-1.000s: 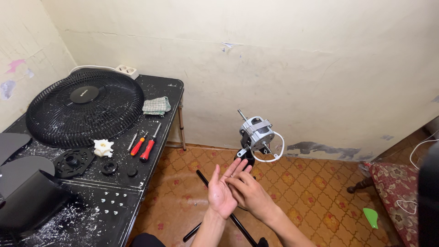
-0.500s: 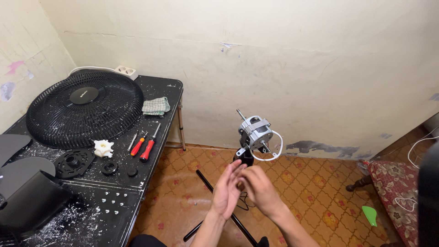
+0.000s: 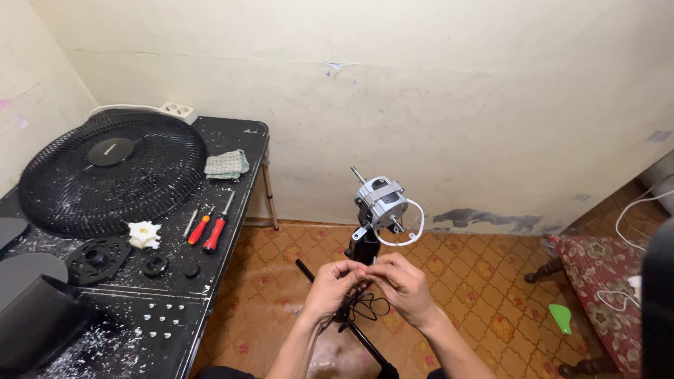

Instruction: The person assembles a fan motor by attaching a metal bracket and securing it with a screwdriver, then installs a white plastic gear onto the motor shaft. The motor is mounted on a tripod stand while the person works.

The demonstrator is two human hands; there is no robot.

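Both forearms reach forward and converge; the left hand (image 3: pixel 331 282) and right hand (image 3: pixel 404 288) meet fingertip to fingertip, fingers curled in a pinch.

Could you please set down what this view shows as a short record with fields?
Setting: room corner, patterned tile floor, pale stained wall
Left hand: fingertips meeting the right hand below the fan motor
Right hand: pinching near a thin black wire; exact grip hidden
Fan motor: bare, grey, on a black stand, white cable loop beside it
Black table: black fan grille, checked cloth, two red-handled screwdrivers, white plastic part
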